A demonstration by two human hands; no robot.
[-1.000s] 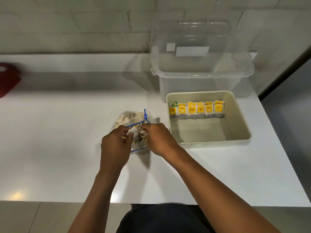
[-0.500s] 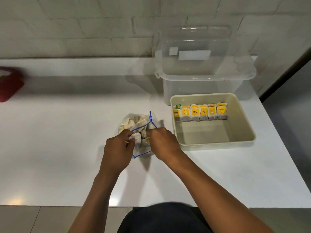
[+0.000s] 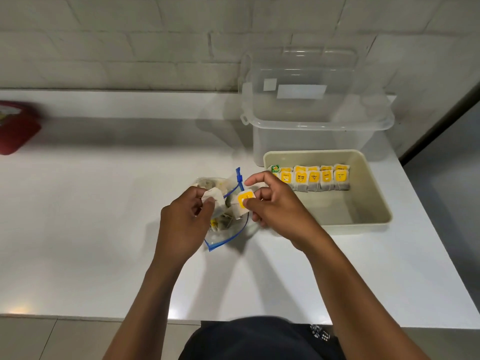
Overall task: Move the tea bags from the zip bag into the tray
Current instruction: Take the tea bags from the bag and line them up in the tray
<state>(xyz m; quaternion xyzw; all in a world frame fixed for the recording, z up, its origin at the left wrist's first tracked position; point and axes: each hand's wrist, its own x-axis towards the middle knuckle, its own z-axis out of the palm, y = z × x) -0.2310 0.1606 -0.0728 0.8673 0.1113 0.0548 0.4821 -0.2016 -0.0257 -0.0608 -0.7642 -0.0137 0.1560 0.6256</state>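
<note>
While a row of tea bags (image 3: 311, 179) already lines the tray (image 3: 374, 203) at centre right, the right hand (image 3: 272, 206) pinches one yellow-tagged bag (image 3: 244, 203) above the zip bag (image 3: 223, 216), which the left hand (image 3: 185, 222) grips open on the bench (image 3: 91, 216), many left inside.

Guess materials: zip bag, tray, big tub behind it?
Zip bag: thin clear plastic film, creased, contents visible, blue zipper strip.
Tray: probably rigid plastic, matte beige, opaque, rounded moulded rim.
Tub: translucent, slightly frosted plastic; the wall shows through it, moulded latch tab.
</note>
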